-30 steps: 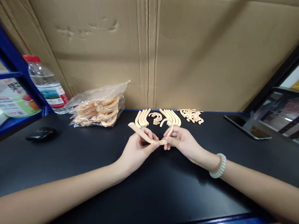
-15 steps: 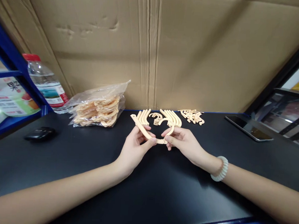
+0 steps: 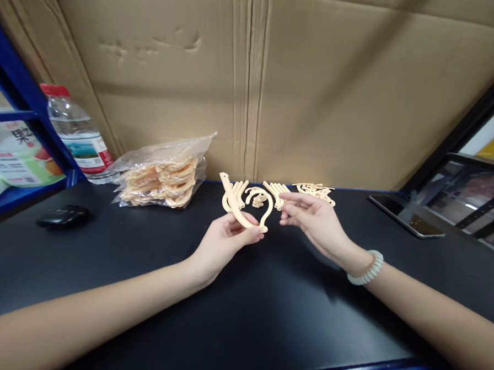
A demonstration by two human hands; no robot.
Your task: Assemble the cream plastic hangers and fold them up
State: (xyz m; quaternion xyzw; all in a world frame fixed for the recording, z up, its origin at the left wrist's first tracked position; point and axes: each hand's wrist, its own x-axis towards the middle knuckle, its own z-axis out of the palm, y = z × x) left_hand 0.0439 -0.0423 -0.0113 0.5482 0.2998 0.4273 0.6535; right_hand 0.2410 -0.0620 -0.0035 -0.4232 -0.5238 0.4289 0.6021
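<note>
My left hand [image 3: 231, 236] pinches a cream hanger-like piece made of a long curved arm [image 3: 232, 202] joined to a hook-shaped part [image 3: 268, 205]. The hook curls upward, to the right of the arm. My right hand [image 3: 307, 217] is just right of the hook, apart from it, its fingers loosely bent and parted with nothing seen between them. Behind the hands lie a left group of curved pieces [image 3: 241, 191], a right group of curved pieces [image 3: 276, 193], small hooks between them [image 3: 259, 199] and a loose pile [image 3: 319, 191], partly hidden by my right hand.
A clear bag of cream pieces [image 3: 160, 177] lies at the back left, beside a red-capped bottle [image 3: 81, 137]. A black mouse [image 3: 64, 216] is at the left, a phone [image 3: 405, 215] at the right. Cardboard [image 3: 338, 90] stands behind the black table [image 3: 240, 317].
My right hand has let go of the hook part and moved slightly right and up. The joined piece stays in my left hand, its hook now turned more upright.
</note>
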